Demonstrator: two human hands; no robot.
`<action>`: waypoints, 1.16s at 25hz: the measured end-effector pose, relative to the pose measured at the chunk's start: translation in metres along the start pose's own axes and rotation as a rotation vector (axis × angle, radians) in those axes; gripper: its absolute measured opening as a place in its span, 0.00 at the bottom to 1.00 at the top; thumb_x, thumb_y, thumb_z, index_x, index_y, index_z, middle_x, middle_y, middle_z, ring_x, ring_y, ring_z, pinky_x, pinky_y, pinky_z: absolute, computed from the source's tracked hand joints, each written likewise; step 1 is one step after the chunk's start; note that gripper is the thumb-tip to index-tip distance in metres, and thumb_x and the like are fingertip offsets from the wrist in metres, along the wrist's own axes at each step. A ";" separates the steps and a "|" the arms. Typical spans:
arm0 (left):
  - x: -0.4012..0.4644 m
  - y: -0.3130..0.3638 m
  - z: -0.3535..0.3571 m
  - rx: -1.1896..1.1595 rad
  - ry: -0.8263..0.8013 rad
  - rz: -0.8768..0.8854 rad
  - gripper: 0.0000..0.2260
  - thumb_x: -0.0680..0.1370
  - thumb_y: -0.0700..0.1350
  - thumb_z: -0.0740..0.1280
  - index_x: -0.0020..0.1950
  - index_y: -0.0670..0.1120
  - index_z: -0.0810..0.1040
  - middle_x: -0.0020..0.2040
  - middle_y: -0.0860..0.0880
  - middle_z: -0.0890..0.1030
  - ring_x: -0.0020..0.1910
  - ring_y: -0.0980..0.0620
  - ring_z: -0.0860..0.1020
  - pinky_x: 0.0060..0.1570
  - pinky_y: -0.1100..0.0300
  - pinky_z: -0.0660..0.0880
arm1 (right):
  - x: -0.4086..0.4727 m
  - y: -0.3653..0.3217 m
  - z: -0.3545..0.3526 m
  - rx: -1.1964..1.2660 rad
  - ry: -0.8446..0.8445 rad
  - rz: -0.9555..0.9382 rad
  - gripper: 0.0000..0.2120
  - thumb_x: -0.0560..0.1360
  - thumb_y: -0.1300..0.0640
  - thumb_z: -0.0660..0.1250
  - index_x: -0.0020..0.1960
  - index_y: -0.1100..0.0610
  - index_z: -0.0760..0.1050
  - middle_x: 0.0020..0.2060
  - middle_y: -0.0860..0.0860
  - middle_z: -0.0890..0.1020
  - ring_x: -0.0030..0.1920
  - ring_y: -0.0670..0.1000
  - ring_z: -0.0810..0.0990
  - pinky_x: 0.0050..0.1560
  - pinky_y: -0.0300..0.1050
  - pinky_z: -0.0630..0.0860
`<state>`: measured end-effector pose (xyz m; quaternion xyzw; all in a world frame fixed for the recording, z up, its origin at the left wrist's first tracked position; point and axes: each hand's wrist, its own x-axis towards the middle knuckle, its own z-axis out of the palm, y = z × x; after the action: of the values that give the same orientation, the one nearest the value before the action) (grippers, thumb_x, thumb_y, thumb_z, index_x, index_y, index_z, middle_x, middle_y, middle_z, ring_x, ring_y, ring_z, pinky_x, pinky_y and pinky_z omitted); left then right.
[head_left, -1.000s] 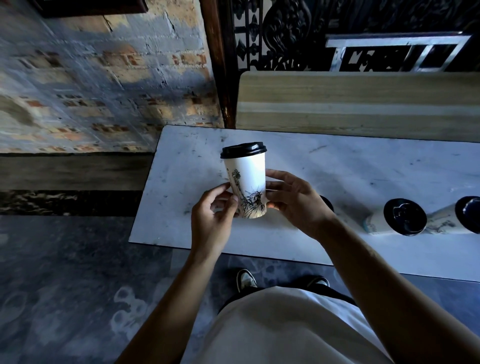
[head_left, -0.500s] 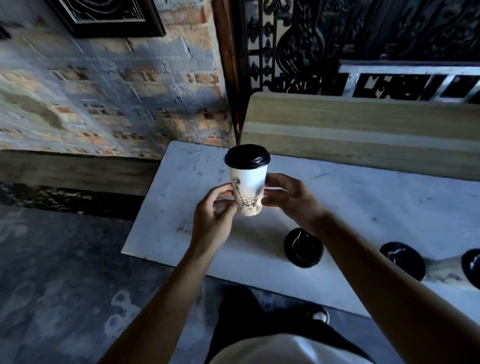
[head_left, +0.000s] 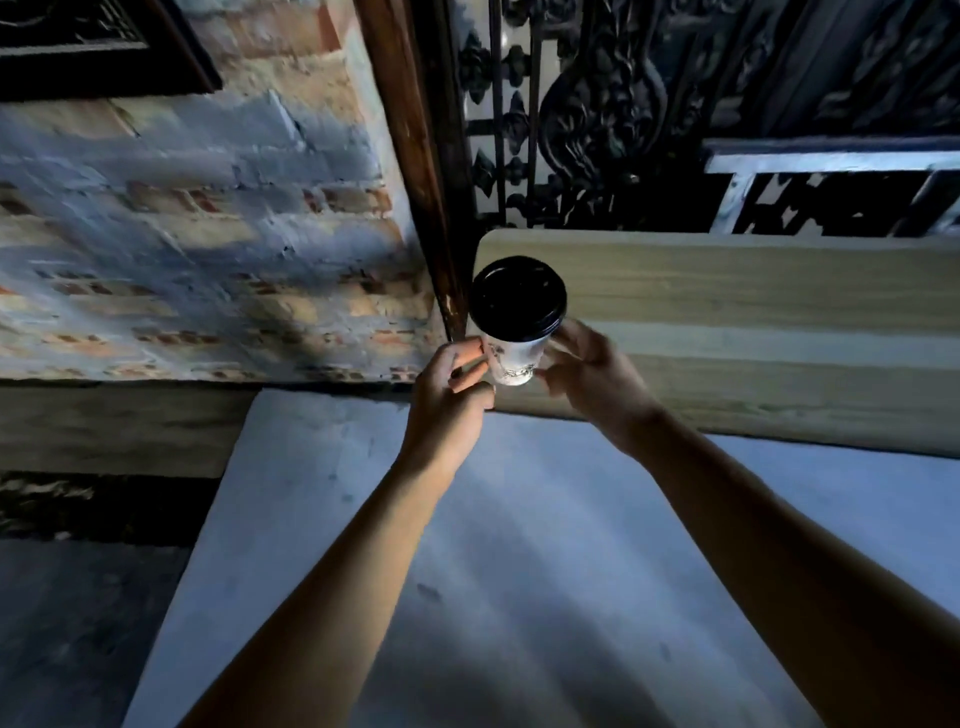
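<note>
A white paper cup (head_left: 514, 356) with a dark drawing and a black lid (head_left: 518, 296) is held upright in the air, above the far left part of a white marble table (head_left: 322, 519). My left hand (head_left: 447, 410) pinches the cup's lower left side with curled fingers. My right hand (head_left: 587, 374) holds its right side, fingers curled round it; this hand is blurred. The lid sits flat on the cup.
A pale wooden bench back (head_left: 727, 322) runs behind the table. A brick wall (head_left: 197, 249) stands at the left, with a dark wooden post (head_left: 415, 156) and black ornate ironwork (head_left: 597, 104) behind. Dark floor (head_left: 78, 623) lies left of the table.
Both hands have carried the cup up and away from me, toward the bench back. My view has tilted up, so the other cups and the loose lid on the table are out of sight.
</note>
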<state>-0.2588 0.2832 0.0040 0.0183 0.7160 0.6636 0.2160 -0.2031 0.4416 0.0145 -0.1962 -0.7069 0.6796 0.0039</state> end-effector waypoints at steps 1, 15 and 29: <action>0.025 -0.008 0.001 -0.022 -0.014 0.013 0.22 0.64 0.34 0.61 0.53 0.51 0.80 0.57 0.52 0.84 0.61 0.58 0.82 0.67 0.44 0.75 | 0.024 0.009 0.002 0.008 0.021 -0.006 0.29 0.61 0.70 0.58 0.58 0.54 0.78 0.53 0.42 0.84 0.59 0.46 0.82 0.51 0.54 0.76; 0.124 -0.078 -0.007 -0.068 -0.099 0.058 0.26 0.69 0.28 0.65 0.64 0.46 0.77 0.65 0.50 0.81 0.68 0.55 0.78 0.65 0.54 0.76 | 0.126 0.063 0.014 -0.047 0.048 0.002 0.40 0.55 0.68 0.61 0.67 0.53 0.74 0.59 0.37 0.81 0.68 0.43 0.75 0.67 0.63 0.76; 0.036 -0.056 -0.023 0.028 0.044 0.038 0.32 0.66 0.36 0.64 0.72 0.49 0.71 0.71 0.48 0.76 0.72 0.54 0.73 0.72 0.60 0.69 | 0.030 0.049 -0.015 -0.225 0.187 0.227 0.38 0.73 0.61 0.70 0.80 0.50 0.61 0.75 0.52 0.71 0.70 0.51 0.75 0.60 0.46 0.76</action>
<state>-0.2843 0.2656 -0.0595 0.0203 0.7294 0.6577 0.1870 -0.2139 0.4640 -0.0395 -0.3363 -0.7482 0.5712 -0.0292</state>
